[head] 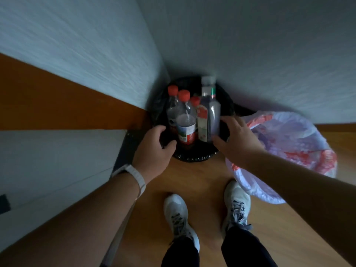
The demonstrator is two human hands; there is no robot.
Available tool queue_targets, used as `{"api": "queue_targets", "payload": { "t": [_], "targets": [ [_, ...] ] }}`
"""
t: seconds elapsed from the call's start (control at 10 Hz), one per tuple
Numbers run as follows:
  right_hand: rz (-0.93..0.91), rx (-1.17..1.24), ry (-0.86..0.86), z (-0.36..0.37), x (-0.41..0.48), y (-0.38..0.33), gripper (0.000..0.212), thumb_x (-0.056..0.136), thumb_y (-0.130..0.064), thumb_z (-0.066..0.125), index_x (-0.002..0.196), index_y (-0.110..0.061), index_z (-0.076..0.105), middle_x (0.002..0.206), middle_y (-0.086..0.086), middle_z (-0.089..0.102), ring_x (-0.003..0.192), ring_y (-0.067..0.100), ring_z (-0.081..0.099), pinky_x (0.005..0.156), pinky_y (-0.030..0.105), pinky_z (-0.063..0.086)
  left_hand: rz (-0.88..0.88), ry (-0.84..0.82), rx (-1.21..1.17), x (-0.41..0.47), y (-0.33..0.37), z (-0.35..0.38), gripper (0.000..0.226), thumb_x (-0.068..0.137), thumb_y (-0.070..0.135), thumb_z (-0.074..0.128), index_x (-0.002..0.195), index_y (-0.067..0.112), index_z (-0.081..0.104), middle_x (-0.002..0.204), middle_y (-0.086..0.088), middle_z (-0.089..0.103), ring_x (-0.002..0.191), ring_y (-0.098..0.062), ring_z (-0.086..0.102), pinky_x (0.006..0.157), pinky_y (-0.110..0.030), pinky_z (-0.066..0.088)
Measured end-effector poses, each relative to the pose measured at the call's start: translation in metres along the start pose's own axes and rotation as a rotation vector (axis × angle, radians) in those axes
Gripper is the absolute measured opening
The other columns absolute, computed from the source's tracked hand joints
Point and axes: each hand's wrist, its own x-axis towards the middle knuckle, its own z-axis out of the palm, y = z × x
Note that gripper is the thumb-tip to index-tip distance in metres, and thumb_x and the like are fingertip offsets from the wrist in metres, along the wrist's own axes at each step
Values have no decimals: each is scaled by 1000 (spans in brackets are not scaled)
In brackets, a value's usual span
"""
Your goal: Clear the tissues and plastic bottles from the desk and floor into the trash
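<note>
A round trash bin with a black liner (pixel 194 158) stands on the floor in the room corner. Several plastic bottles stand upright inside it: red-capped ones (pixel 185 116) on the left and a taller clear one with a pale cap (pixel 211 105) on the right. My left hand (pixel 154 149) curls over the bin's left rim, fingers on the black liner. My right hand (pixel 237 137) reaches to the right rim, with fingertips touching the tall clear bottle and the liner. Whether either hand actually grips the liner is unclear. No tissues are visible.
A second container lined with a white and red plastic bag (pixel 289 151) sits just right of the bin, under my right forearm. A white desk surface (pixel 48 160) runs along the left. Pale walls meet behind the bin. My two sneakers (pixel 237 205) stand on the wooden floor.
</note>
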Motion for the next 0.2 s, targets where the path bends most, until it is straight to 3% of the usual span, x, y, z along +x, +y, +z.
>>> {"api": "queue_targets", "payload": {
  "t": [0.2],
  "targets": [
    [-116, -200, -5, -73, -61, -50, 52, 89, -44, 58, 133, -19, 50, 136, 0, 48, 122, 26, 49, 93, 37, 44, 263, -18, 185, -56, 52, -74, 51, 93, 29, 63, 140, 14, 49, 140, -1, 51, 127, -13, 47, 97, -20, 36]
  ]
}}
